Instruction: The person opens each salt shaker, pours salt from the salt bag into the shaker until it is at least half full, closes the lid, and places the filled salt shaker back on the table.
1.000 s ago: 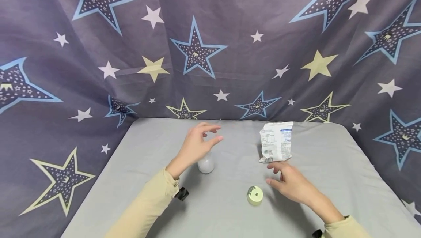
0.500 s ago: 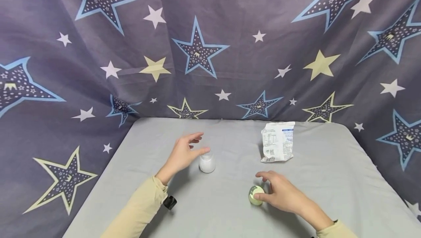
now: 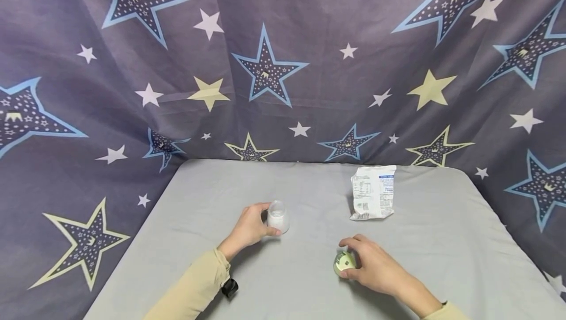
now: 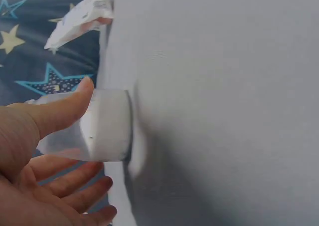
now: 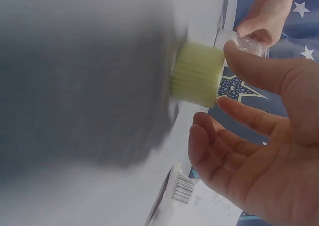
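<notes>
A small clear jar (image 3: 278,218) with white contents stands upright on the grey cloth, seen from the side in the left wrist view. My left hand (image 3: 251,225) is around its left side, thumb in front and fingers behind; in the left wrist view the thumb lies over the jar and the other fingers are spread and loose. A pale green cap (image 5: 198,75) with ribbed sides sits on the cloth to the right of the jar. My right hand (image 3: 375,267) pinches the cap near its upper edge between thumb and index finger, the other fingers loosely bent.
A white printed packet (image 3: 373,192) stands at the back right, beyond the right hand. The grey cloth-covered surface (image 3: 212,182) ends at a dark star-patterned curtain (image 3: 283,64) behind and at both sides.
My left hand has moved left, then lowered around the jar. My right hand has come from near the packet, left and down, to the green cap. Jar, cap and packet stay in place.
</notes>
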A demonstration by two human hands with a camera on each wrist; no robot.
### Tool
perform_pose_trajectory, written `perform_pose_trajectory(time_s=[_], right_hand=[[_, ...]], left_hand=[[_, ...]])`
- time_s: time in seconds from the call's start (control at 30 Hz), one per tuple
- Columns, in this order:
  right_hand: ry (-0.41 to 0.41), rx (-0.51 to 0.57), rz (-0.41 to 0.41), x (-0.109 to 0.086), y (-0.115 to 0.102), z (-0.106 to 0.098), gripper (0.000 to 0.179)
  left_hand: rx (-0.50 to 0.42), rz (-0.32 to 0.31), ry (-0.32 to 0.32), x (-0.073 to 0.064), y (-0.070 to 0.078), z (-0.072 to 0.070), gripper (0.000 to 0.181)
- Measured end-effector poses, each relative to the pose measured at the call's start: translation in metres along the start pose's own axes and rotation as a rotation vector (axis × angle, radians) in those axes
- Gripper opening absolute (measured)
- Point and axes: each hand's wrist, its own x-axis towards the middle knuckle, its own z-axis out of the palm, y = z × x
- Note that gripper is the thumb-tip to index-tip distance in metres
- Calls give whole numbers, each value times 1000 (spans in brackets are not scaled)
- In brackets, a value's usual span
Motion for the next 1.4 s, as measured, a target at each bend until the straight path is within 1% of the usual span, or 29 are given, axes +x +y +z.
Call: perform_pose_trajectory(time_s=[0.13,0.33,0.43,0.57,0.67,0.73,0.8,0.9,1.0,1.1,1.23,1.4], right_hand=[[9,-13,9,0,0,1,54],[-4,-35,-14,0,0,4,54],[-18,-40,-16,-1,-1,5,53],[-33,-58,-3,-3,-3,6,55],[-39,-71,4,-3,-5,7,57],[-36,-75,6,-3,-5,8,58],[-32,-79,6,-3,-6,9,58],[-32,-81,8,-4,-6,9,58],[-41,-79,13,-4,-7,10,58],[-48,-75,12,-3,-7,11,58],[-49,-74,12,-3,-7,10,57],[-42,-78,12,-5,-7,11,55]], left_hand=[[-26,15,27,0,-4,5,75],[-76,30,57,1,-5,10,69],[-66,50,67,0,-4,12,69],[-28,104,88,-2,0,14,71],[-10,142,116,-4,4,16,71],[-12,150,129,-5,7,18,71],[-33,145,125,-5,9,20,69],[-57,117,85,-6,12,22,68],[-51,100,44,-7,13,23,67],[-40,94,32,-6,13,24,65],[-39,101,30,-7,13,24,65],[-64,136,28,-7,11,26,65]])
